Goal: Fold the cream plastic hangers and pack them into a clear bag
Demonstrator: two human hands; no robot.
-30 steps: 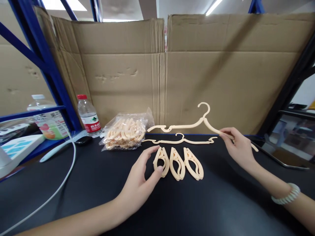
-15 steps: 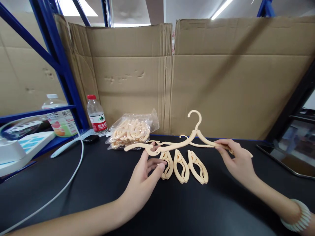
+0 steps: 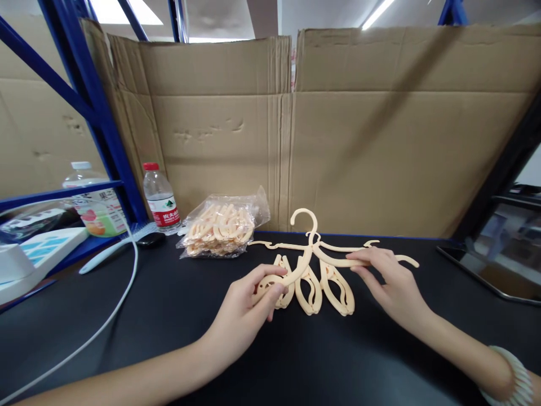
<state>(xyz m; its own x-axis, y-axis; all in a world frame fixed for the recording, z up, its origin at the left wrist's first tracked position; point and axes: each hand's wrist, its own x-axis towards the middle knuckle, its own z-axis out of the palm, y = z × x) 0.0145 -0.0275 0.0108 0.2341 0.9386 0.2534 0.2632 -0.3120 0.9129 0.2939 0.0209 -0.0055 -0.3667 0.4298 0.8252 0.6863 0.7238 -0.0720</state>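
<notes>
A cream plastic folding hanger is held up over the black table, its hook upward. My left hand pinches its left arm between thumb and fingers; that arm's outer end is partly hidden by the hand. On the right arm, my right hand is closed, with the curved tip showing beyond the fingers. Behind it another spread-out hanger lies on the table. Below are three folded hangers in a row: a left one partly covered by my left hand, a middle one and a right one.
A clear plastic bag of folded hangers sits at the back. Left of it stand a red-capped water bottle and a larger white-capped bottle. A white cable crosses the left side. Cardboard walls the back; a dark glossy panel lies right.
The held hanger has moved left and lower. My left hand now grips its left arm, where its fingers were looser before. My right hand has shifted slightly left and down.
</notes>
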